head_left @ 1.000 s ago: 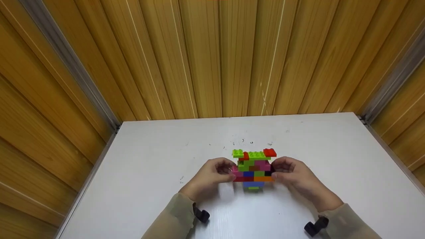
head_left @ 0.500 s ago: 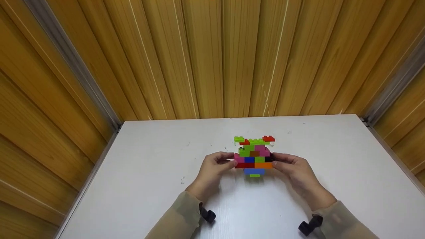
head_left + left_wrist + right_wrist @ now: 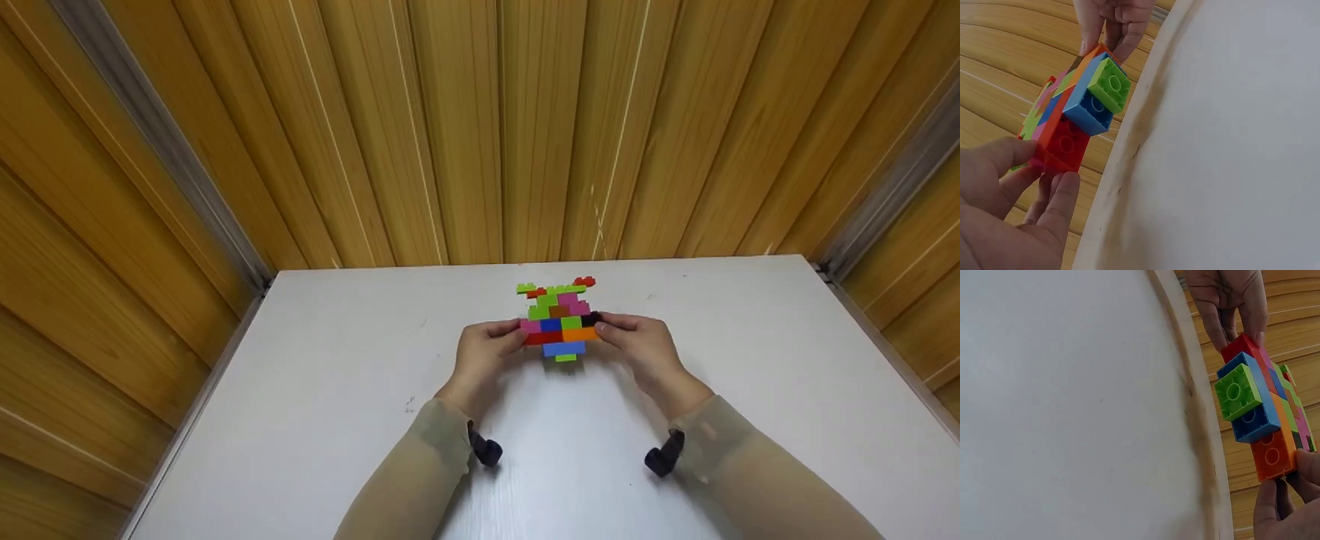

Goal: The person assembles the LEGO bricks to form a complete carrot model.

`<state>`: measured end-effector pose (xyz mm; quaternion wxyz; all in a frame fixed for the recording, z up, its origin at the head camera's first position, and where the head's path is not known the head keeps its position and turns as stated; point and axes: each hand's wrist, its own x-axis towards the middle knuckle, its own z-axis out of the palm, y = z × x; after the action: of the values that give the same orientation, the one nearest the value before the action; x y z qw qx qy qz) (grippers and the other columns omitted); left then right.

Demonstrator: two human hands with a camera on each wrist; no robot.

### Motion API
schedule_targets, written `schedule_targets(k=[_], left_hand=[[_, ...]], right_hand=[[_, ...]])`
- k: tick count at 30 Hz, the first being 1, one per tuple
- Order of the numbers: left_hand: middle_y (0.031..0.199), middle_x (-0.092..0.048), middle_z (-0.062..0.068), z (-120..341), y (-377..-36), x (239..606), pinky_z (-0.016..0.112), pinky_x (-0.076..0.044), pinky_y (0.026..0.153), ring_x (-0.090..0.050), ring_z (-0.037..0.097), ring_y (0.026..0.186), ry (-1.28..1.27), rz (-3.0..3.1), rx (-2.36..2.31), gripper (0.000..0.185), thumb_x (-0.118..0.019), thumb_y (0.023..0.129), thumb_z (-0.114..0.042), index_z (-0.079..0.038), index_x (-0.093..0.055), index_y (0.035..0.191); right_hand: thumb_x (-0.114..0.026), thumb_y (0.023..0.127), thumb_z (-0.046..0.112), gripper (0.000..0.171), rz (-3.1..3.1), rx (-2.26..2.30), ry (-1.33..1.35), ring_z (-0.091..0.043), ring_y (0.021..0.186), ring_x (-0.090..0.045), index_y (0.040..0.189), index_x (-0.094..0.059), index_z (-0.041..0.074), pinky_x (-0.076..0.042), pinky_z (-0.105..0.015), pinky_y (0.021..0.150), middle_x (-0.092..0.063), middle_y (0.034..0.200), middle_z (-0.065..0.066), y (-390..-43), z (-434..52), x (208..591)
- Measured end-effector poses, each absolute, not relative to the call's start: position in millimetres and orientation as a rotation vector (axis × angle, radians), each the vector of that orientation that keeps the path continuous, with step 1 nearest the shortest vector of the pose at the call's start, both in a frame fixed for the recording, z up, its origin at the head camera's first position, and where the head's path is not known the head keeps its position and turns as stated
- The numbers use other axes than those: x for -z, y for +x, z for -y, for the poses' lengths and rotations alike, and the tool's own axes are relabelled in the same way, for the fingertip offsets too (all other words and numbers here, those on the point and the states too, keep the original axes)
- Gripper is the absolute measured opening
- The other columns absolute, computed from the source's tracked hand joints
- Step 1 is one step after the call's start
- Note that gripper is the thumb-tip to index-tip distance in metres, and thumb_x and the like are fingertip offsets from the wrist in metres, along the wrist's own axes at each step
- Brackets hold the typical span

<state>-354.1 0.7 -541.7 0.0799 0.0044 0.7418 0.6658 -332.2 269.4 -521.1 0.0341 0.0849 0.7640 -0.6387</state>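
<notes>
A figure of joined toy building bricks (image 3: 551, 325) in many colours is held up between both hands. My left hand (image 3: 482, 358) pinches its left end, at the red and pink bricks. At the opposite end, my right hand (image 3: 651, 360) grips the orange and black bricks between thumb and fingers. Two raised tips, one green and one red, top the figure. Its hollow underside shows in the left wrist view, where a green brick (image 3: 1111, 85) sits below a blue brick (image 3: 1090, 107). The right wrist view shows the same green brick (image 3: 1237, 391) from the other side.
A white table (image 3: 337, 420) with small dark marks lies beneath the hands. Yellow wood-patterned panels (image 3: 465, 135) rise behind it and at both sides, with grey metal strips at the corners. A black device (image 3: 486, 450) hangs at each wrist.
Both hands have carried the brick figure up and away from me, most recently a little to the left. Their grip on its two ends stays the same.
</notes>
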Motion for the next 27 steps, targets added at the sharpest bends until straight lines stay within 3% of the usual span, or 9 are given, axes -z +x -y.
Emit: schedule_targets(k=[9, 15, 21, 27], left_hand=[[0.132, -0.082, 0.010, -7, -366, 551, 0.040, -0.062, 0.114, -0.071, 0.027, 0.136, -0.132, -2.252, -2.007, 0.023, -0.080, 0.106, -0.019, -0.007, -0.086, 0.125], [0.123, -0.085, 0.011, -8, -369, 554, 0.044, -0.060, 0.116, -0.073, 0.029, 0.130, -0.138, -2.356, -1.926, 0.021, -0.083, 0.103, -0.019, -0.004, -0.088, 0.117], [0.125, -0.083, 0.006, -11, -373, 552, 0.043, -0.059, 0.119, -0.071, 0.028, 0.132, -0.179, -2.356, -1.822, 0.022, -0.082, 0.105, -0.025, -0.009, -0.088, 0.119], [0.122, -0.083, 0.006, -12, -375, 549, 0.037, -0.064, 0.109, -0.074, 0.023, 0.121, -0.184, -2.404, -1.728, 0.023, -0.083, 0.104, -0.025, -0.008, -0.088, 0.118]], right_hand=[[-0.078, 0.109, 0.019, 0.046, -2.332, 1.886, 0.368, -0.036, 0.145, -0.068, 0.147, -0.070, -0.006, -0.055, -0.041, 0.120, -0.060, 0.164, -0.029, -351, -264, 524], [-0.080, 0.108, 0.025, 0.044, -2.347, 1.768, 0.409, -0.036, 0.148, -0.063, 0.141, -0.075, -0.002, -0.052, -0.043, 0.126, -0.064, 0.161, -0.024, -355, -266, 529], [-0.079, 0.108, 0.025, 0.044, -2.344, 1.722, 0.414, -0.036, 0.147, -0.066, 0.142, -0.075, -0.003, -0.050, -0.043, 0.127, -0.065, 0.160, -0.025, -359, -271, 532], [-0.079, 0.108, 0.025, 0.046, -2.410, 1.622, 0.365, -0.035, 0.144, -0.066, 0.142, -0.074, -0.006, -0.055, -0.039, 0.122, -0.063, 0.160, -0.027, -360, -273, 534]])
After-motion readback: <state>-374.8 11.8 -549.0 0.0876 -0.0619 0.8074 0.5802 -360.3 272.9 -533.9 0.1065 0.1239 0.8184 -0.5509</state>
